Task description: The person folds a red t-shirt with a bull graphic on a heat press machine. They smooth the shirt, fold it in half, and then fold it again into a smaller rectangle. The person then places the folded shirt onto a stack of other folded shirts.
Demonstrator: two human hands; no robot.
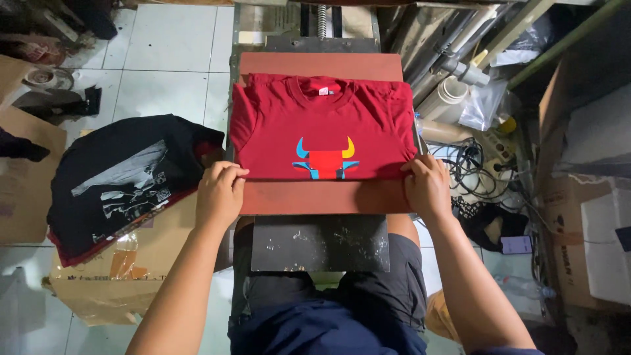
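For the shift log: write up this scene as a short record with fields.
Setting: cluttered workshop, tiled floor
Work surface: reddish-brown press platen
Main item: red T-shirt laid flat on it, horned bull-head print facing up
Left hand: pinching the shirt's lower left edge
Right hand: pinching the lower right edge
Left of the platen: pile of dark printed shirts on a cardboard box
Right of the platen: tangled cables, plastic pipes

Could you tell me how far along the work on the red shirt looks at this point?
Done: the red shirt lies flat on the press pad and already carries a bull print; a black printed shirt sits on a box alongside. In hand: the left hand and right hand grip its lower edge. Left: the shirt is not yet off the pad.
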